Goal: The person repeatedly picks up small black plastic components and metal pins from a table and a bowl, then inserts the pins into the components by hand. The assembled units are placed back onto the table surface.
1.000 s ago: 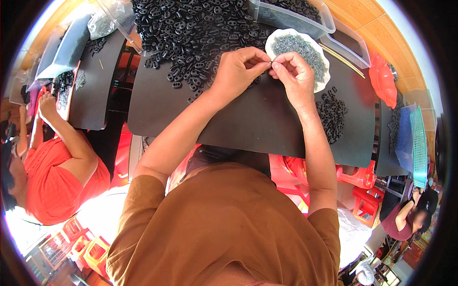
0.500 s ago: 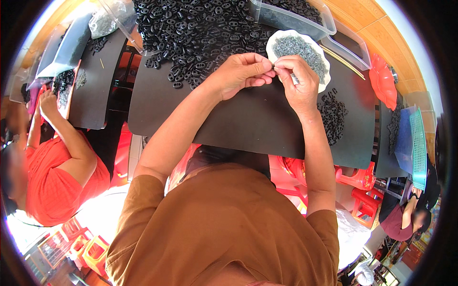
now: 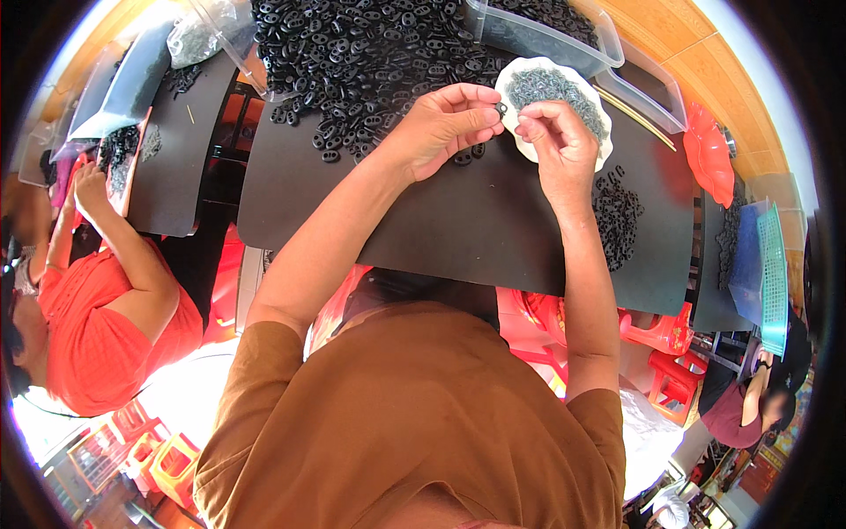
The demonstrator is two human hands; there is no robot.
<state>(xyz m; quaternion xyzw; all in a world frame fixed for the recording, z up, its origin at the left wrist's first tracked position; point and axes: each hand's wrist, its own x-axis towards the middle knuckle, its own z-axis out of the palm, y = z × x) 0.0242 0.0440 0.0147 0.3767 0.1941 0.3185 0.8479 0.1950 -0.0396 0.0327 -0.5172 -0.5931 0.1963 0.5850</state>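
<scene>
My left hand (image 3: 441, 123) pinches a small black oval part (image 3: 500, 108) between thumb and fingertips, right at the edge of a white scalloped dish (image 3: 529, 145) filled with tiny grey pieces. My right hand (image 3: 557, 145) hovers over that dish with its fingertips pinched together, close to the left hand; whether it holds a tiny piece I cannot tell. A big heap of black oval parts (image 3: 370, 53) lies just beyond my left hand. A smaller pile of black parts (image 3: 617, 216) sits to the right of my right wrist. Everything rests on a black mat (image 3: 441, 229).
Clear plastic tubs (image 3: 564, 35) stand behind the dish. A red plastic piece (image 3: 705, 150) and a teal basket (image 3: 774, 273) lie at the right. A person in an orange shirt (image 3: 97, 326) works at a neighbouring black mat (image 3: 176, 159) on the left. Red stools (image 3: 656, 335) stand below.
My left hand has slid a little to the right, up to the dish's edge, with the black part now showing at its fingertips. The right hand has stayed over the dish.
</scene>
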